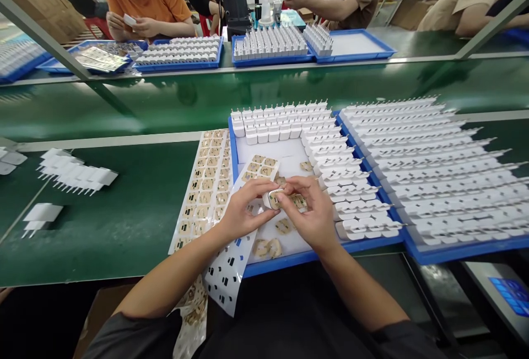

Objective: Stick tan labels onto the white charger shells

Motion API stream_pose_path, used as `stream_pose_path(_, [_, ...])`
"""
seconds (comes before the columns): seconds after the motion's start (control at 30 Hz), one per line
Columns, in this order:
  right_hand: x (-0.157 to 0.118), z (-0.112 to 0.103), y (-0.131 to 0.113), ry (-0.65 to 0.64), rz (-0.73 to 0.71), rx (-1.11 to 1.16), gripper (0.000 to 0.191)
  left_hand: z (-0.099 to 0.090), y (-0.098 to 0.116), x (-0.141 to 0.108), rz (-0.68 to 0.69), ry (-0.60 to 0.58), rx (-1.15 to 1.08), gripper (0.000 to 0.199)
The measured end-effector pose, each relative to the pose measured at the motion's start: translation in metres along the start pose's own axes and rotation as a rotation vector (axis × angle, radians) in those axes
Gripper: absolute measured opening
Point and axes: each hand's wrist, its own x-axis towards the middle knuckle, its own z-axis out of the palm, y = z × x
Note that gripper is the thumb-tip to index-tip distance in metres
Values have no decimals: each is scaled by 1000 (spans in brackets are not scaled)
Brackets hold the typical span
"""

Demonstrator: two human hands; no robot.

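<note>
A white charger plug [271, 200] is held over the blue tray [303, 257], its end face covered by a tan, printed sticker. My left hand [247, 207] grips the charger plug from the left between thumb and fingers. From the other side, my right hand [313, 213] has its thumb on the tan face and its fingers closed around the edge. Beneath my left hand lies a sheet of tan stickers [261, 167], its peeled lower part hanging over the table edge. Loose tan pieces [268, 248] lie on the tray's white floor. Rows of white charger plugs [330, 152] fill its back and right side.
Another sticker sheet [203, 183] lies left of the tray. A second tray [417, 254] full of charger plugs stands at the right. Loose charger plugs [78, 172] lie at the far left. Across the green conveyor belt [165, 100], co-workers sit behind more trays [273, 60]. Metal posts slant at both sides.
</note>
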Motion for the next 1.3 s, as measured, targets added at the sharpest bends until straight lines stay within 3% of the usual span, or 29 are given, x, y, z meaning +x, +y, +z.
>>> stream_pose_path(0.27, [3,1,-2,99,-265,-347,36,2,-2,-1,101,51,97,44])
stream_pose_path(0.37, [5,-3,-2,87,-85,-222,34,2,-5,-4,61,99,87,47])
stream_pose_path(0.5, [8,-6,-7,-230,138,170,32,3,-9,-8,16,163,27,47])
stream_pose_path(0.57, [8,-6,-8,-321,192,264,31,4,-10,-9,30,178,8,46])
stream_pose_path(0.77, [9,-2,-3,-251,190,427,13,6,-12,-10,98,165,14,50])
stream_pose_path(0.93, [9,-1,-4,-243,202,419,12,7,-9,-9,137,184,62,49])
stream_pose_path(1.13, [7,1,-6,-251,220,458,7,9,0,-3,301,201,242,46])
stream_pose_path(1.3, [6,3,-5,-242,199,477,3,9,-1,-5,328,192,290,47])
